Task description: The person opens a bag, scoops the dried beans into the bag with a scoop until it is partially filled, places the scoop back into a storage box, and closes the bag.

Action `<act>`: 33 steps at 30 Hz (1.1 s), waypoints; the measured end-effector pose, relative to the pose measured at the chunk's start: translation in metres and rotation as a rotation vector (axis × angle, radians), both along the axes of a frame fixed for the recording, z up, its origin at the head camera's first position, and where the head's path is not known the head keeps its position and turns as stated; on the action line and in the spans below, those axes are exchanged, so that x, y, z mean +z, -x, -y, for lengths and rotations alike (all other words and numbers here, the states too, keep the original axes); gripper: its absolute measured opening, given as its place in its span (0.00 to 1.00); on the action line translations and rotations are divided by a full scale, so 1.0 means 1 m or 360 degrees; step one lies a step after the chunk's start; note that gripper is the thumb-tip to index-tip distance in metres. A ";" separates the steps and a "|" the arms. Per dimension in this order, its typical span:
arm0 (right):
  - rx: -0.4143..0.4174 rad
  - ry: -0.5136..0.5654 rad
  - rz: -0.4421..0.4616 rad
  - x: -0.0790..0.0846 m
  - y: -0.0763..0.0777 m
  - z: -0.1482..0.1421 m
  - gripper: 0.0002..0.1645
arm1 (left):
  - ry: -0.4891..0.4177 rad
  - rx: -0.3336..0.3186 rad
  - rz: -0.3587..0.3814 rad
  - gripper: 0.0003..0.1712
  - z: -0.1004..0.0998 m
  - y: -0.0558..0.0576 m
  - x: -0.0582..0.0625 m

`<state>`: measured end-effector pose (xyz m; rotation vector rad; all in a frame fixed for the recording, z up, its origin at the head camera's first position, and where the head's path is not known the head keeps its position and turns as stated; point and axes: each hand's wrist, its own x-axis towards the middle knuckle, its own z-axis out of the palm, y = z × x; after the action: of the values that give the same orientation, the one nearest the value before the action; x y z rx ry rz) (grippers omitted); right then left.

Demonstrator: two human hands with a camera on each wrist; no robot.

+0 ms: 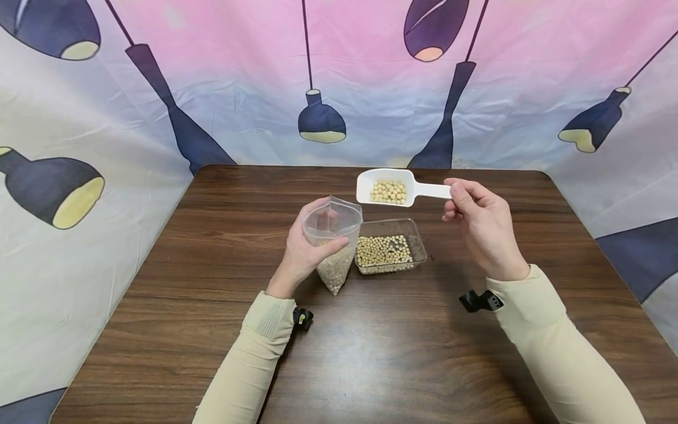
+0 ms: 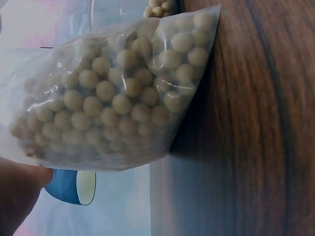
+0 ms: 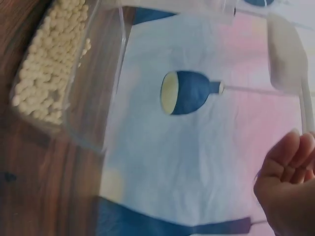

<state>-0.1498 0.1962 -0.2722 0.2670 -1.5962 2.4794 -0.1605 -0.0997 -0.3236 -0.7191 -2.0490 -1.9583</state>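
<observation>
My left hand [image 1: 303,250] grips a clear plastic bag [image 1: 339,268] around its upper part, thumb across the front, and the bag's mouth stands wide. Soybeans [image 2: 113,98] fill the lower part of the bag in the left wrist view. My right hand [image 1: 484,227] pinches the handle of a white scoop [image 1: 431,190] between thumb and fingers. The scoop holds a small heap of soybeans [image 1: 388,192] and is held level above and behind the clear plastic box [image 1: 418,241]. Inside that box lies a layer of soybeans [image 3: 49,64], thinner toward its right end.
Everything is over a dark wood-grain table [image 1: 222,247]. Behind it hangs a fabric backdrop [image 1: 254,106] printed with lamps. A black strap [image 1: 481,301] hangs at the right wrist, and another black band [image 1: 303,318] is at the left.
</observation>
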 end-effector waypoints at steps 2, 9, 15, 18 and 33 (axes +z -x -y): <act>-0.0079 -0.0039 -0.0098 0.004 -0.003 0.009 0.14 | -0.0005 -0.0002 0.0003 0.41 0.000 0.000 0.000; -0.0298 -0.0338 -0.0366 0.015 -0.009 0.028 0.10 | -0.0023 -0.0014 0.0003 0.42 0.000 0.001 0.000; -0.0402 -0.0520 -0.0547 0.021 -0.013 0.034 0.09 | -0.0037 -0.0014 0.0028 0.41 0.000 -0.001 0.001; -0.0442 -0.0573 -0.0628 0.021 -0.014 0.036 0.09 | -0.0022 0.0008 0.0045 0.42 0.000 -0.001 0.001; -0.0563 -0.0784 -0.0881 0.034 -0.031 0.053 0.08 | 0.0023 0.0041 0.0091 0.42 0.001 -0.002 0.002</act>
<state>-0.1188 0.1434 -0.2384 0.6117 -1.7703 1.5460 -0.1581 -0.1005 -0.3220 -0.6434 -2.0960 -1.9738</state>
